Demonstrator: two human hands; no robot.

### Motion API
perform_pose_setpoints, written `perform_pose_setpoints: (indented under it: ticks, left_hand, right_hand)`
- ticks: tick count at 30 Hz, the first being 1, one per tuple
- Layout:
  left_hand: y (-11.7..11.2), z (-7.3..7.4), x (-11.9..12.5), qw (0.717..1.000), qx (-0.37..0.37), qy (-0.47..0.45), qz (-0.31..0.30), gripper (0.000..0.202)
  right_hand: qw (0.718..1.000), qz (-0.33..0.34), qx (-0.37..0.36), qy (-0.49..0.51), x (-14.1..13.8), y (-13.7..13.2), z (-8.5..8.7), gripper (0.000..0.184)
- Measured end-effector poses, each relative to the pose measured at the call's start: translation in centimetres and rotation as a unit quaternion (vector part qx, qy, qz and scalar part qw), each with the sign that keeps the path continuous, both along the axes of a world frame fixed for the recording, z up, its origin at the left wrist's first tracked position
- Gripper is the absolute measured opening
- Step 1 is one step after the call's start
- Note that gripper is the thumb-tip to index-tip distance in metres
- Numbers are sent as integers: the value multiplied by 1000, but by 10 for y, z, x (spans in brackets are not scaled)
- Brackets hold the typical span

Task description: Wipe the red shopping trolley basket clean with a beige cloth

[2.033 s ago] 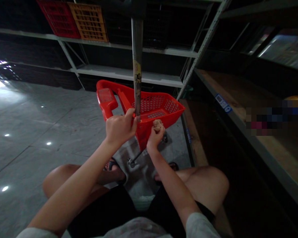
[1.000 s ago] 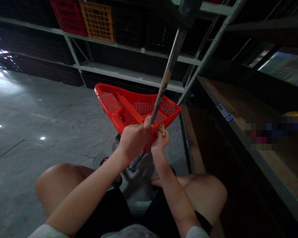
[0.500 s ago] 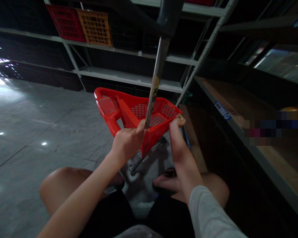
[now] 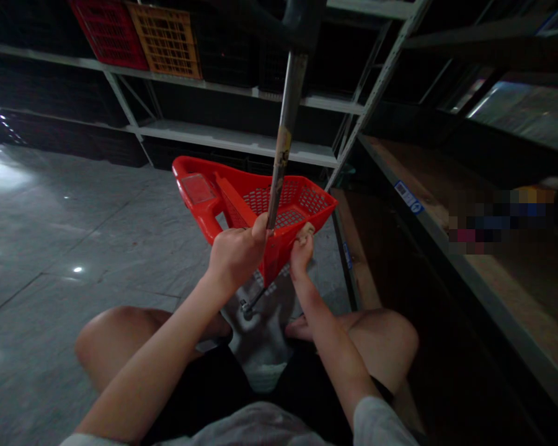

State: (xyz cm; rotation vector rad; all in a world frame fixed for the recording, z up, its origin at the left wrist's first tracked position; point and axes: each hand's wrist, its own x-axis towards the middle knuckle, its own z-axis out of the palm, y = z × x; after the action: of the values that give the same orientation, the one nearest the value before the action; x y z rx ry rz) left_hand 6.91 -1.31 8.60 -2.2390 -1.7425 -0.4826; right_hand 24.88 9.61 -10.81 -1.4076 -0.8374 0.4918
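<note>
A red plastic shopping basket cart [image 4: 279, 243] with perforated walls stands in front of my knees, its handle end toward the left. A worn metal pole [image 4: 283, 145] rises beside its near wall to a dark fitting near the top of the view. My left hand [image 4: 239, 251] is closed around the pole's lower part, at the basket's near edge. Against the outside of the near wall, just under the rim, my right hand [image 4: 302, 251] presses a bunched beige cloth [image 4: 305, 232]. Part of the cloth is hidden by the fingers.
Behind the cart runs a white metal shelf rack [image 4: 237, 139] with a red crate [image 4: 110, 34] and a yellow crate [image 4: 165, 40]. A wooden-topped shelf [image 4: 409, 167] with a blue label borders the right side. Grey tiled floor [image 4: 88, 229] extends left.
My right hand has slid with the cloth along the basket's near rim, from the far right corner toward the left and nearer me. My left hand keeps its grip on the pole.
</note>
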Motion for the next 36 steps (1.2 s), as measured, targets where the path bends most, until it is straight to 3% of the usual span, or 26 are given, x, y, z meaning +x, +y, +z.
perform_pose_setpoints:
  ticks: [4,7,11,15,18,21,26,28,31,34,36]
  left_hand:
    - [-2,6,2,1000,-15,3,8,42]
    - [-2,8,3,1000,-19,-6,3,43]
    - [-3,6,3,1000,-15,-24,-11,45]
    - [-4,4,3,1000,-3,-6,-11,46]
    - [-4,6,3,1000,-5,-2,-13,46]
    - [-4,7,4,1000,-12,-2,-9,45]
    - [-2,7,5,1000,-13,1,7,46]
    - [-1,7,5,1000,-16,-7,12,47]
    - [-1,8,6,999,-23,-21,15,48]
    - [-2,9,6,999,-21,-26,11,47]
    - [-3,9,6,999,-18,-25,11,46]
  right_hand:
    - [994,101,-3,-35,-46,-73,-3,32]
    - [989,141,7,-53,-61,-106,1,37]
    - [994,104,24,-15,-51,-90,14,33]
    - [993,30,107,29,-37,-57,47,50]
    - [990,30,140,-16,-46,-64,62,41]
    - [990,40,119,-62,-61,-89,40,31]
    - [997,41,-52,26,-66,-115,-37,22]
    - [995,54,-75,40,-63,-115,-47,21]
    - [997,59,-42,35,-63,-108,-20,28]
    - [995,71,76,-1,-66,-98,26,49]
    - [988,81,130,-32,-69,-96,38,54]
